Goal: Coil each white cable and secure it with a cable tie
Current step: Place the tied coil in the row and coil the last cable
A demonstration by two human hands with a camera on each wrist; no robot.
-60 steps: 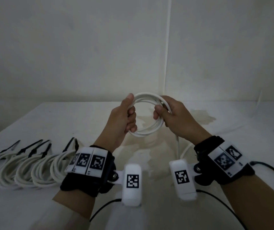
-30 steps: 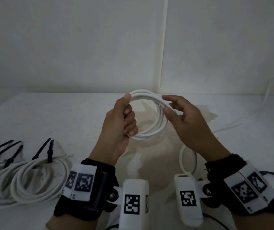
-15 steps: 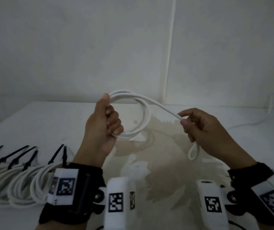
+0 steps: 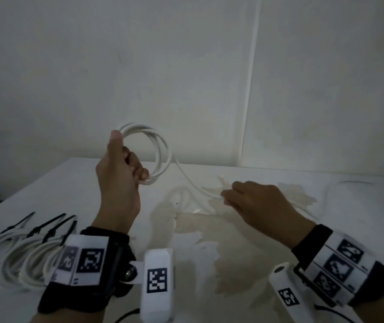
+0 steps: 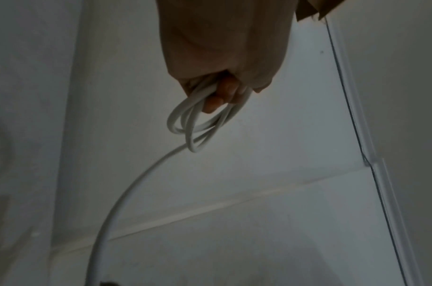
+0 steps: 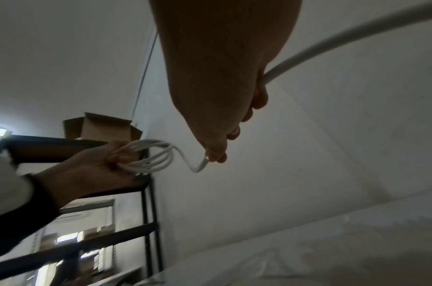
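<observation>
My left hand (image 4: 121,169) is raised above the table and grips a partly wound coil of white cable (image 4: 160,155), its loops running through the curled fingers (image 5: 219,96). From the coil a loose length of the same cable (image 4: 191,183) drops to the right. My right hand (image 4: 254,199) is lower, near the tabletop, and holds that loose length; the cable runs through its curled fingers (image 6: 256,100) and out past the palm. The left hand with the coil (image 6: 146,156) also shows in the right wrist view.
Several finished white coils with black cable ties (image 4: 23,250) lie at the table's left front. More loose white cable (image 4: 326,192) trails over the table at the right. The white table (image 4: 209,252) has a stained patch. A wall stands just behind.
My right hand has slid down and to the right along the loose cable toward the table. My left hand with the coil has risen and shifted left.
</observation>
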